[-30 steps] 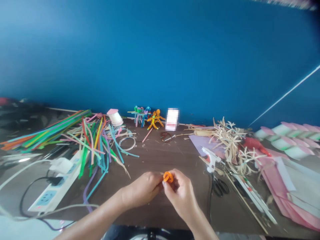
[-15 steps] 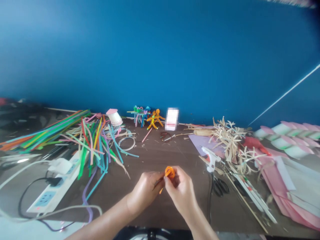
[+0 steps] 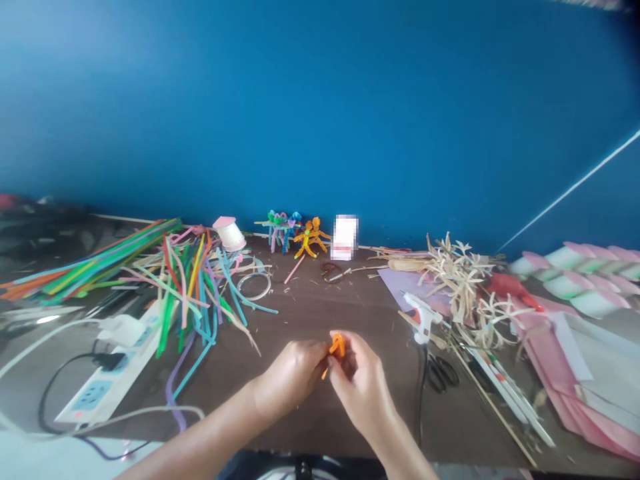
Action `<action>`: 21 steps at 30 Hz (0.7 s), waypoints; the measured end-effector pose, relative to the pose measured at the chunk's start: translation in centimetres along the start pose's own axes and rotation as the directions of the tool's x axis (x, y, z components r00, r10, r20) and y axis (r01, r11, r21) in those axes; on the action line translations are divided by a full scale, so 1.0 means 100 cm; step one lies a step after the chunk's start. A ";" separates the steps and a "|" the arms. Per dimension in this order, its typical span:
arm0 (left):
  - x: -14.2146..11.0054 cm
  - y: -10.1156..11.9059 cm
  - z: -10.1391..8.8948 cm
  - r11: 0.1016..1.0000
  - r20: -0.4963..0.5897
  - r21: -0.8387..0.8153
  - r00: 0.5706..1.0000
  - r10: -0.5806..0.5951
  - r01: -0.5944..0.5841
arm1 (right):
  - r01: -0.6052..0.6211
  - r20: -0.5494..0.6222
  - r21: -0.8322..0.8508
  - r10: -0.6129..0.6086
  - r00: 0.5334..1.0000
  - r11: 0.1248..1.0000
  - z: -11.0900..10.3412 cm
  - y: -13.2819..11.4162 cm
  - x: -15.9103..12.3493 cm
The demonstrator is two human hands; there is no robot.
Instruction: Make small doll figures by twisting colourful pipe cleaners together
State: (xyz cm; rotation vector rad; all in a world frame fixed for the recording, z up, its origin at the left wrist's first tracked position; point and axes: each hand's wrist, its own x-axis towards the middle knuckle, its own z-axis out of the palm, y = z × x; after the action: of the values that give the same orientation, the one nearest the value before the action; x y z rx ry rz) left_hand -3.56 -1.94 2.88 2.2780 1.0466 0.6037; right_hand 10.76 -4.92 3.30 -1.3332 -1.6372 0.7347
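Note:
Both my hands meet over the near middle of the dark brown table (image 3: 320,300). Between their fingertips is a small orange pipe cleaner (image 3: 336,346), bent into a tight coil with a short tail hanging down. My left hand (image 3: 289,381) pinches it from the left. My right hand (image 3: 361,388) pinches it from the right, fingers curled round the coil. Part of the pipe cleaner is hidden behind my fingers.
A heap of coloured pipe cleaners (image 3: 190,283) lies at left, with a white power strip (image 3: 107,377) and cables. Small pipe-cleaner figures (image 3: 295,235) stand by the blue wall. A white glue gun (image 3: 423,319), scissors (image 3: 441,375), straw strips (image 3: 463,283) and pink paper (image 3: 570,360) fill the right.
The open orange loop has been squeezed into a tighter, narrower coil. My hands stayed in about the same spot, fingers shifting round the pipe cleaner.

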 end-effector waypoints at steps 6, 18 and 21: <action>0.002 0.001 0.000 1.000 -0.018 -0.026 1.000 -0.003 0.002 | 0.025 -0.012 0.011 -0.025 1.000 1.000 0.000 0.002 0.000; 0.007 0.005 -0.013 0.997 0.088 -0.081 0.996 -0.013 0.020 | 0.052 0.012 -0.059 -0.051 0.999 0.997 -0.003 -0.002 0.001; 0.007 0.005 -0.013 0.995 0.077 -0.093 0.997 -0.016 0.023 | 0.097 0.007 -0.113 -0.097 0.995 0.989 -0.004 -0.004 0.002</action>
State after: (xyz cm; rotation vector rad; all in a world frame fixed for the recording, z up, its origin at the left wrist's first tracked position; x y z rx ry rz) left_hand -3.64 -1.25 4.27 2.1893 0.9825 0.5426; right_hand 10.90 -4.84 3.89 -1.3215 -1.7543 0.5921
